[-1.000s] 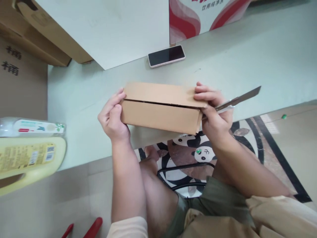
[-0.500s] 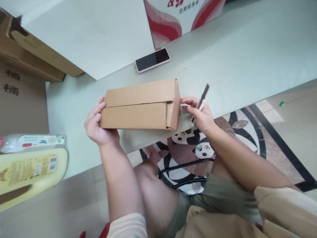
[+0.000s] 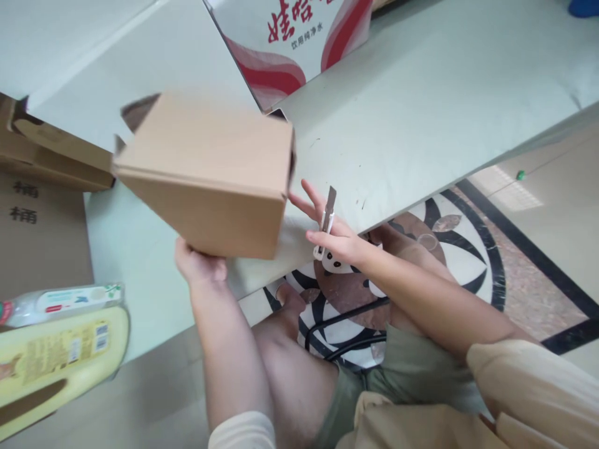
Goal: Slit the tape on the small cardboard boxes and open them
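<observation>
A brown cardboard box (image 3: 210, 181) is held up, tilted, above the pale table, slightly blurred. Flaps stand apart at its far left end. My left hand (image 3: 200, 262) grips the box from below at its near left; most of its fingers are hidden behind the cardboard. In my right hand (image 3: 334, 234) is a utility knife (image 3: 327, 218), blade out and pointing up, pinched near the thumb. The index and middle fingers of that hand stretch toward the box's right end, close to its lower corner; I cannot tell whether they touch it.
A phone (image 3: 277, 114) lies mostly hidden behind the box. White cartons stand at the back, one with red print (image 3: 290, 56). On the left are a large brown carton (image 3: 42, 231), a clear bottle (image 3: 65, 302) and a yellow jug (image 3: 70, 355). A patterned floor shows below the table edge.
The box has been raised and turned, so different faces show and flaps appear at its left end. My right hand has shifted left with the knife. The view has shifted too.
</observation>
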`<action>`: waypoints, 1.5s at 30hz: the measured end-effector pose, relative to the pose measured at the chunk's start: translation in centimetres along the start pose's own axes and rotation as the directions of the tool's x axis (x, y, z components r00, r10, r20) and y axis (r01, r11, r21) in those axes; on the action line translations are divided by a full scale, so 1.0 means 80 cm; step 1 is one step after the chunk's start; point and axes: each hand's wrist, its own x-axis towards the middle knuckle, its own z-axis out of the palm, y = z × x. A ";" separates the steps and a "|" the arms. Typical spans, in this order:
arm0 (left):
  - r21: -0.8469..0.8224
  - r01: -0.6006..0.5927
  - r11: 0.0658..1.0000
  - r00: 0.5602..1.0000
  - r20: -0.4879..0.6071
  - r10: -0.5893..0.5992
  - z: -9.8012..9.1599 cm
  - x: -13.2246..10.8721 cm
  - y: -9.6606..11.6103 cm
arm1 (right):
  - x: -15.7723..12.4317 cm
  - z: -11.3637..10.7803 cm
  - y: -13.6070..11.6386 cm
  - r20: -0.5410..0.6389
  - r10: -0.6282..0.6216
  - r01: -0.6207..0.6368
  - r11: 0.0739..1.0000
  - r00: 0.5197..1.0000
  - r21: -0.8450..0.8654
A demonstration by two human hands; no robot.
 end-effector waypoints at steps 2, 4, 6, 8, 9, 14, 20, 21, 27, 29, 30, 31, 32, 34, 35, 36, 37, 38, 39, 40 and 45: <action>0.073 0.125 0.989 0.991 0.044 -0.129 0.020 -0.011 -0.007 | 0.002 -0.001 -0.005 0.026 -0.022 0.024 0.996 0.999 -0.091; 0.105 0.181 0.978 0.971 0.141 -0.194 0.035 -0.020 -0.013 | 0.003 -0.006 -0.004 0.016 -0.035 0.037 0.988 0.999 -0.152; 0.199 0.192 0.961 0.960 0.164 -0.226 0.040 -0.025 -0.017 | 0.004 -0.012 0.001 -0.022 -0.049 0.045 0.985 0.999 -0.167; 0.321 0.176 0.931 0.958 0.161 -0.236 0.037 -0.027 -0.020 | 0.005 -0.017 0.008 -0.061 -0.051 0.040 0.986 0.997 -0.160; 0.366 0.159 0.917 0.954 0.181 -0.238 0.033 -0.027 -0.022 | 0.006 -0.019 0.011 -0.077 -0.048 0.035 0.987 0.996 -0.159; 0.433 0.110 0.895 0.919 0.299 -0.258 0.019 -0.028 -0.024 | 0.010 -0.022 0.013 -0.176 -0.101 0.055 0.967 0.979 -0.249; 0.506 0.165 0.846 0.856 0.353 -0.378 0.022 -0.036 -0.020 | 0.013 -0.020 -0.004 -0.270 -0.245 0.102 0.886 0.931 -0.453; 0.512 0.175 0.841 0.830 0.383 -0.406 0.023 -0.037 -0.019 | 0.014 -0.020 -0.007 -0.253 -0.279 0.126 0.861 0.926 -0.492; 0.632 0.194 0.750 0.653 0.488 -0.579 0.019 -0.042 -0.013 | 0.020 -0.017 -0.033 -0.091 -0.496 0.315 0.672 0.864 -0.670; 0.692 0.164 0.704 0.592 0.501 -0.631 0.017 -0.042 -0.014 | 0.022 -0.013 -0.041 -0.055 -0.527 0.348 0.632 0.848 -0.692; 0.715 0.132 0.686 0.581 0.505 -0.638 0.016 -0.041 -0.014 | 0.022 -0.011 -0.044 -0.034 -0.527 0.356 0.617 0.849 -0.702; 0.734 0.091 0.674 0.591 0.505 -0.630 0.015 -0.039 -0.015 | 0.023 -0.008 -0.045 -0.012 -0.519 0.359 0.607 0.854 -0.710; 0.745 0.041 0.666 0.622 0.503 -0.601 0.014 -0.037 -0.016 | 0.024 -0.005 -0.044 0.009 -0.510 0.363 0.598 0.860 -0.715; 0.741 -0.062 0.668 0.727 0.492 -0.478 0.014 -0.031 -0.019 | 0.027 0.002 -0.040 0.045 -0.500 0.376 0.586 0.865 -0.717; 0.722 -0.108 0.683 0.792 0.478 -0.380 0.013 -0.027 -0.021 | 0.029 0.006 -0.037 0.057 -0.500 0.384 0.583 0.864 -0.716; 0.688 -0.155 0.709 0.853 0.456 -0.255 0.013 -0.023 -0.022 | 0.031 0.009 -0.035 0.066 -0.504 0.394 0.580 0.861 -0.713; 0.633 -0.215 0.744 0.898 0.428 -0.105 0.011 -0.019 -0.024 | 0.033 0.013 -0.034 0.078 -0.509 0.407 0.578 0.858 -0.708; 0.563 -0.294 0.772 0.918 0.392 0.064 0.010 -0.015 -0.024 | 0.034 0.016 -0.033 0.092 -0.511 0.421 0.578 0.855 -0.699; 0.489 -0.394 0.779 0.906 0.350 0.238 0.007 -0.012 -0.024 | 0.035 0.019 -0.034 0.113 -0.511 0.439 0.582 0.852 -0.685; 0.420 -0.505 0.754 0.861 0.311 0.403 0.004 -0.009 -0.023 | 0.036 0.022 -0.036 0.143 -0.507 0.464 0.592 0.850 -0.659; 0.286 -0.805 0.520 0.593 0.370 0.715 -0.016 -0.002 -0.014 | 0.033 0.028 -0.053 0.324 -0.415 0.525 0.716 0.850 -0.460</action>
